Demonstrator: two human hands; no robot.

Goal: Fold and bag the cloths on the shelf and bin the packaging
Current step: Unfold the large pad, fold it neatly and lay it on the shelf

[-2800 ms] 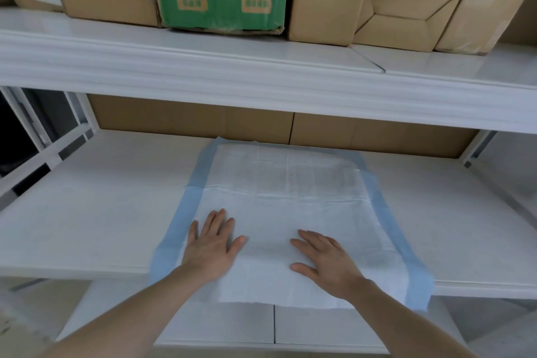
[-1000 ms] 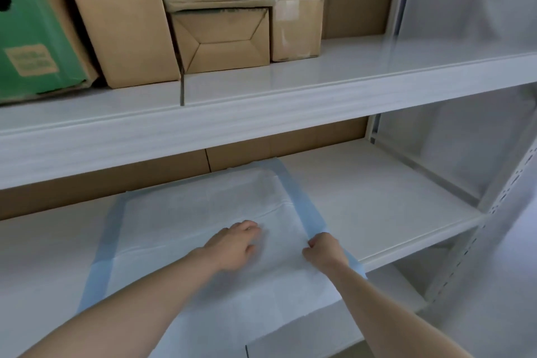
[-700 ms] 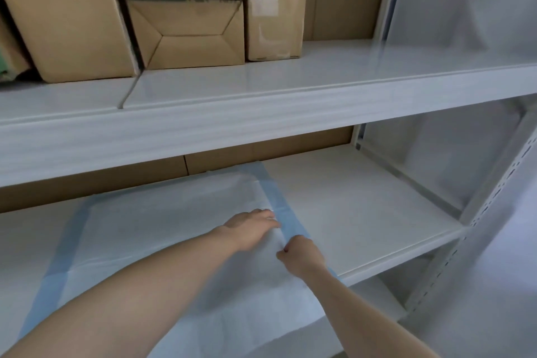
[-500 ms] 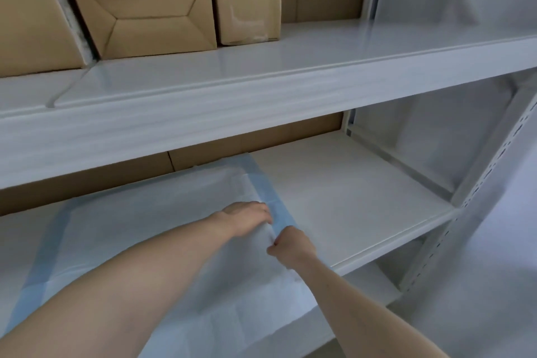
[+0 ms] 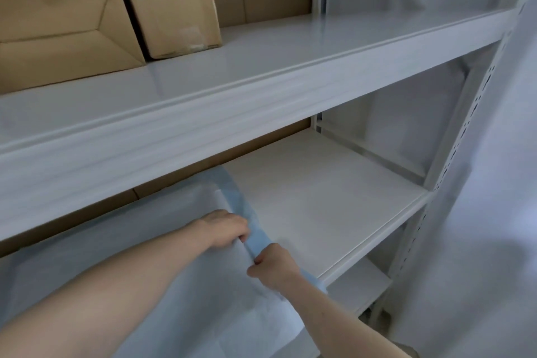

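Both your hands are on the cloth's (image 5: 162, 279) blue right border: left hand (image 5: 225, 231) and right hand (image 5: 273, 264) curl their fingers round it, close together, so the edge lifts evenly for a fold. It lies spread across the shelf (image 5: 334, 212), overhanging the front.

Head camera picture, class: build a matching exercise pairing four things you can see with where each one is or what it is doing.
Things:
1 left hand
2 right hand
3 small taped cardboard box
4 white cloth with blue border

States:
a stands on the upper shelf
b lies spread on the lower shelf
c pinches the blue edge, nearer the camera
d grips the blue edge, farther along

Pairs: 1-d, 2-c, 3-a, 4-b
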